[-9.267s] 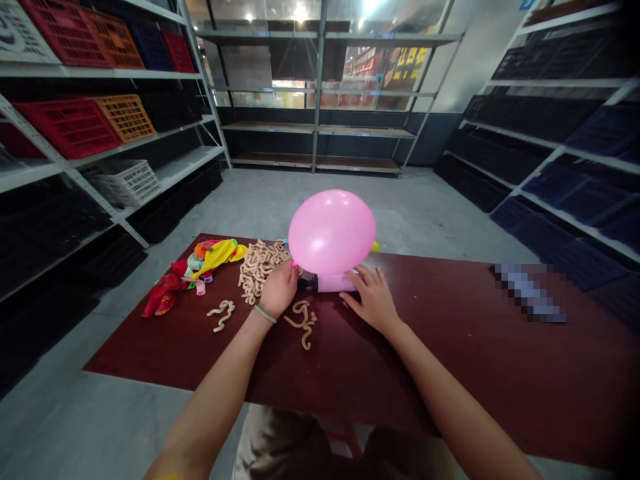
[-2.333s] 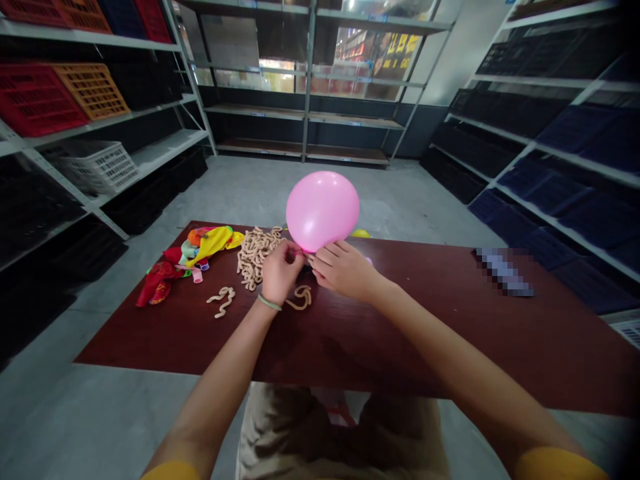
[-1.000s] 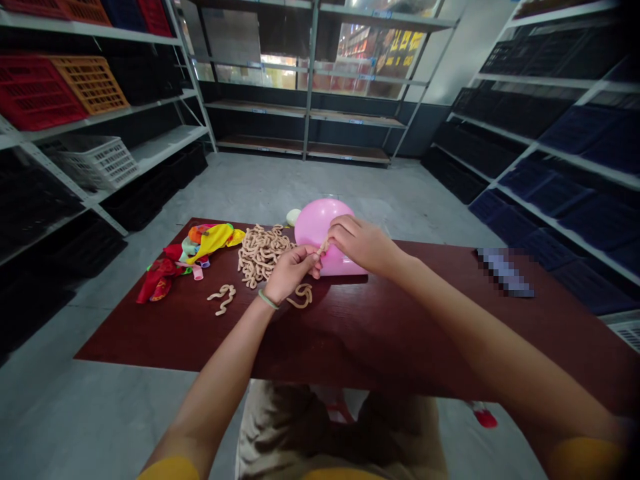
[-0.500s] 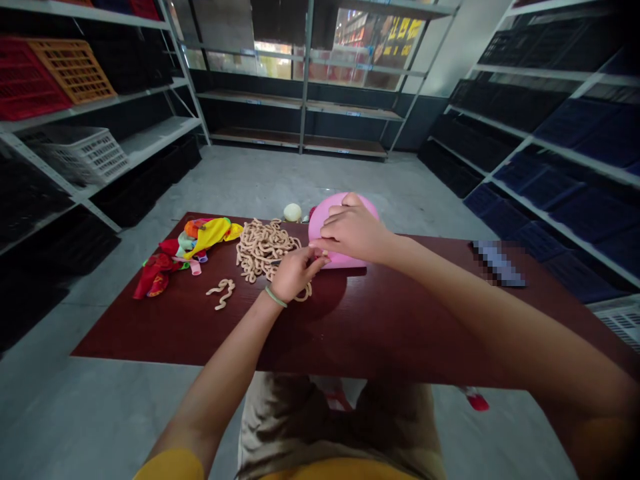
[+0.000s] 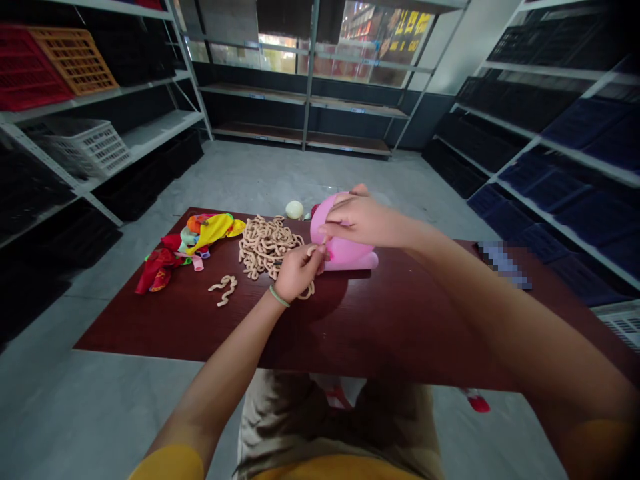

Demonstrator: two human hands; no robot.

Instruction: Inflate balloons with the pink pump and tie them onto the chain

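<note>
An inflated pink balloon (image 5: 345, 248) lies low over the dark red table (image 5: 400, 320), in front of the pink pump (image 5: 357, 262). My left hand (image 5: 296, 272) is closed in a pinch at the balloon's neck, with the end of a beige cord between its fingers. My right hand (image 5: 363, 219) rests on top of the balloon, its fingers pressed together on the balloon near the neck. A pile of beige cords (image 5: 265, 243) sits just left of my left hand.
A heap of coloured uninflated balloons (image 5: 187, 247) and a loose cord piece (image 5: 224, 288) lie on the table's left part. A pale yellow balloon (image 5: 294, 209) lies at the far edge. Metal shelves with crates (image 5: 75, 60) stand on both sides and behind.
The balloon came off the pump and sank from upright to lying low by the pump. My right hand moved from the neck onto the balloon's top; my left hand stayed pinched at the neck.
</note>
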